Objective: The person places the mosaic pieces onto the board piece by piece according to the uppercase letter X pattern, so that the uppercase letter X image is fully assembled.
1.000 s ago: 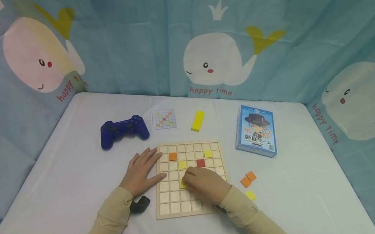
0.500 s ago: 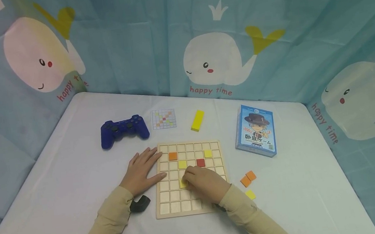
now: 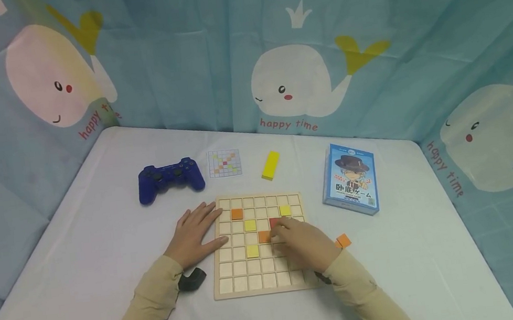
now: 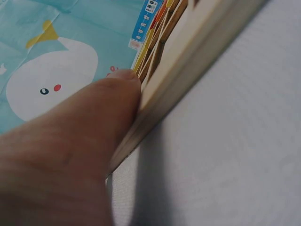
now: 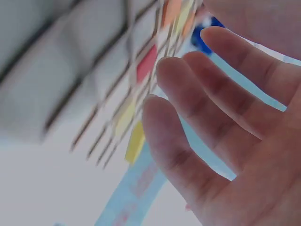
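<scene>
A wooden grid board [image 3: 239,284] lies on the white table. My left hand [image 3: 194,236] rests at its left edge, fingers straight; the thumb [image 4: 113,99] touches the rim in the left wrist view. Over the right part of the board, my right hand [image 3: 306,243] hovers with loosely bent fingers. The right wrist view shows these fingers [image 5: 164,122] apart and holding nothing. Beside the fingertips, an orange tile [image 3: 263,237] sits in a middle cell. A red tile [image 3: 273,223], partly covered, and another orange tile [image 3: 237,214] occupy cells, as do yellow tiles [image 3: 252,251].
Loose orange tiles [image 3: 344,240] lie right of the board, partly behind the right sleeve. Beyond the board are a blue game controller [image 3: 170,177], a coloured grid card [image 3: 224,163] and a yellow block [image 3: 270,166]. A blue game box [image 3: 350,178] stands at the right.
My right hand has let go of the orange tile and moved right, uncovering that tile in its cell. The right sleeve now covers the loose yellow tile. My left hand has not moved.
</scene>
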{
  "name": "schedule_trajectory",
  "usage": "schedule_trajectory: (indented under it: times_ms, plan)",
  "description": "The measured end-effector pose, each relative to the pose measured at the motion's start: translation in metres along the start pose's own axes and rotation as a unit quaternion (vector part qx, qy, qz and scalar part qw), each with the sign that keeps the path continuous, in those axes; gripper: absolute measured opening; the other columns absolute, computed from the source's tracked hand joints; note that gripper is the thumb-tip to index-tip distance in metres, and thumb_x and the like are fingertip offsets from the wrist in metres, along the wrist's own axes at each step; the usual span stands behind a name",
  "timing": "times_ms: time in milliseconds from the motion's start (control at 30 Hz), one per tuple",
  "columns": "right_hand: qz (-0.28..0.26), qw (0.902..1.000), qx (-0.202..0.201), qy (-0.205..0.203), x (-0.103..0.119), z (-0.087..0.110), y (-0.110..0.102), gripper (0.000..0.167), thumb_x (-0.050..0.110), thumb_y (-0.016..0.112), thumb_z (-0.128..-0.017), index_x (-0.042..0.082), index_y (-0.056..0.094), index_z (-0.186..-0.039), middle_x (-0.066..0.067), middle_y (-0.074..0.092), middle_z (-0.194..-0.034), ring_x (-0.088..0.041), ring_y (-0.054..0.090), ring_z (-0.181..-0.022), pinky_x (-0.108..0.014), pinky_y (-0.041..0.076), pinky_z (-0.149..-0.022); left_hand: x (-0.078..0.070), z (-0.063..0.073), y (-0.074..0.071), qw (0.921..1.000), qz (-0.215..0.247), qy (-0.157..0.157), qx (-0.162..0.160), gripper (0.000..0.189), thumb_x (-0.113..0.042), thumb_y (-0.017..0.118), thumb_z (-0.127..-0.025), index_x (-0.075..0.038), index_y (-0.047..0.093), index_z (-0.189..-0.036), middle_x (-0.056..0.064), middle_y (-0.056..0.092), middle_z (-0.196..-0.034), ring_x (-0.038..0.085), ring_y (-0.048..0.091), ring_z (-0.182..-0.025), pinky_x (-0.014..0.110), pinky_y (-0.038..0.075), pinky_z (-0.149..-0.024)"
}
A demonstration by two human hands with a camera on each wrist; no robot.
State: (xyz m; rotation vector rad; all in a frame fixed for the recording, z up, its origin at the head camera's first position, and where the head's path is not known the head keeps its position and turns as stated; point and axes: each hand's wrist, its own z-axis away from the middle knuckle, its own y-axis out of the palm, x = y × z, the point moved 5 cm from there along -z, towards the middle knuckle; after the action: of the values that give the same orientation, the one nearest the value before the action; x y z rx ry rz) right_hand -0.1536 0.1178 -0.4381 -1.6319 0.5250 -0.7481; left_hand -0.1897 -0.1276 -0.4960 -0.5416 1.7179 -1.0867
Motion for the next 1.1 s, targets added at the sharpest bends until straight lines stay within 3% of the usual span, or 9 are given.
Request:
schedule_trajectory:
  times_ms: [200,467,800,1100]
  plan:
    - [-0.001,0.9969,-0.011,0.078,-0.036,0.041,-0.019,0.03,0.013,0.077,-0.081,0.012,0.063,-0.108,0.002,0.062,-0.106,-0.012,0.064,-0.093,-0.028,0.056,-0.081,0.0,0.0,0.0,1.0,-0.003,0.003,-0.004,0.073,-0.054,0.062,-0.086,-0.016,0.041,-0.146,0.007,0.033,-0.154,0.03,0.022,-0.145,0.053,0.009,-0.118]
    - [-0.001,0.9856,-0.032,0.166,-0.074,0.089,-0.017,0.028,0.011,0.078,-0.08,0.012,0.064,-0.105,0.004,0.061,-0.105,-0.01,0.063,-0.09,-0.029,0.057,-0.079,0.001,0.001,0.001,1.0,-0.006,0.0,-0.001,0.074,-0.055,0.061,-0.086,-0.016,0.041,-0.146,0.007,0.033,-0.154,0.03,0.022,-0.145,0.053,0.009,-0.118]
    - [0.004,0.9826,-0.02,0.185,-0.085,0.106,-0.014,0.022,0.01,0.075,-0.082,0.01,0.067,-0.103,0.001,0.064,-0.103,-0.015,0.063,-0.095,-0.033,0.056,-0.084,0.002,0.0,0.002,1.0,0.0,0.0,-0.002,0.074,-0.054,0.062,-0.086,-0.017,0.04,-0.147,0.006,0.031,-0.155,0.03,0.02,-0.145,0.052,0.007,-0.119]
    - [-0.017,0.9842,-0.002,0.176,-0.088,0.116,-0.013,0.034,-0.003,0.072,-0.08,0.009,0.066,-0.11,0.0,0.061,-0.111,-0.017,0.06,-0.103,-0.036,0.053,-0.091,0.002,0.001,0.002,1.0,0.003,-0.002,0.0,0.074,-0.054,0.061,-0.087,-0.016,0.04,-0.146,0.007,0.031,-0.155,0.03,0.02,-0.145,0.052,0.006,-0.119]
